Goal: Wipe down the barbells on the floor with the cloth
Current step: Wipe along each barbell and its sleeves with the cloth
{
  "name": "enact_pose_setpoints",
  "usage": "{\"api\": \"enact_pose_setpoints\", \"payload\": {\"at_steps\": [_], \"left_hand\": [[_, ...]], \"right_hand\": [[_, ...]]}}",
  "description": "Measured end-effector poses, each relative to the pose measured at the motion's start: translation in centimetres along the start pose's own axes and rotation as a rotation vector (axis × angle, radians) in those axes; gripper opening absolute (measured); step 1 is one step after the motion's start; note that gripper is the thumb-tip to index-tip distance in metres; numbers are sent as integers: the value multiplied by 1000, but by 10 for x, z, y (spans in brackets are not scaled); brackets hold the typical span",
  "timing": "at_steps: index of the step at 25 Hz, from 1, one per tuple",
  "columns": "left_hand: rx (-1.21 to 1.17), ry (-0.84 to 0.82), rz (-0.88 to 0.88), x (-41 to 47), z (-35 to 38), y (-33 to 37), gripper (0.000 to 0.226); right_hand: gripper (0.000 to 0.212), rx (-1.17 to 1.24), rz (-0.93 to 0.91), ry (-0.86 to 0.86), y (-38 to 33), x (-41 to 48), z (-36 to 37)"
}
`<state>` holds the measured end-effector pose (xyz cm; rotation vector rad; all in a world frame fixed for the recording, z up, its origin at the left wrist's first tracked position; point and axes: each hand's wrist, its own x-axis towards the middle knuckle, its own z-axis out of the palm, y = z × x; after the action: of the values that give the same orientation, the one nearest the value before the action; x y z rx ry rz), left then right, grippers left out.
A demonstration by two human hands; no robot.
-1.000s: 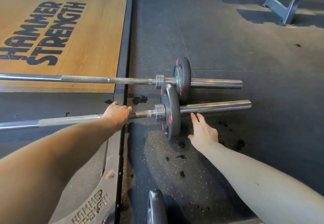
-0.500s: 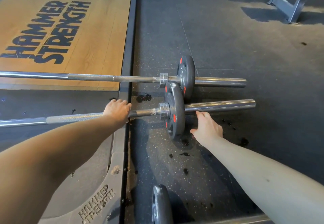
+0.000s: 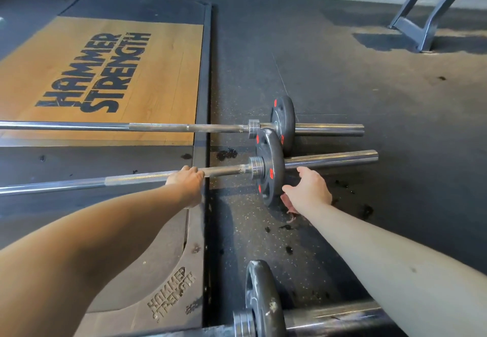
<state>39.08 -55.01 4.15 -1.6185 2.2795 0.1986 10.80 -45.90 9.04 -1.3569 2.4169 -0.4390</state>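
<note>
With the left hand (image 3: pixel 185 182) gripping the barbell (image 3: pixel 131 179) steady, the open right hand (image 3: pixel 309 190) should bunch the cloth (image 3: pixel 287 202) firmly first.

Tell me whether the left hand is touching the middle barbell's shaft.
Touching. In the head view the left hand grips the middle barbell, fingers curled over its shaft.

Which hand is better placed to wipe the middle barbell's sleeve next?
Probably right: the right hand sits right beside the sleeve, pink cloth beneath it; the left hand grips the shaft.

Sidelit, sharp (edges perhaps warped)
</note>
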Motion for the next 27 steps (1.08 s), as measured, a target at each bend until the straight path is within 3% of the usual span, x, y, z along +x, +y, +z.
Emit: {"api": "enact_pose_setpoints", "payload": {"at_steps": [3,10,14,18,23,27], "left_hand": [[47,8,-12,-26,-21,-7,46],[186,5,14,-124,-105,-20,38],[207,39,35,-205,-139,-26,38],[168,88,46,-281,-168,-45,34],[109,166,-75,-367,-173,-97,33],[93,160,-115,-389,-148,-137,24]], "right_hand": [[63,73,-41,37,-18,-24,-13],[63,140,-267,-80,-87,-120,-61],[71,257,-206,-166,-120,-195,-92],[67,181,-241,-214,-140,-249,-121],[45,221,-311,-171,-178,-306,-128],[47,243,-379,-227,-215,-330,-94]]}}
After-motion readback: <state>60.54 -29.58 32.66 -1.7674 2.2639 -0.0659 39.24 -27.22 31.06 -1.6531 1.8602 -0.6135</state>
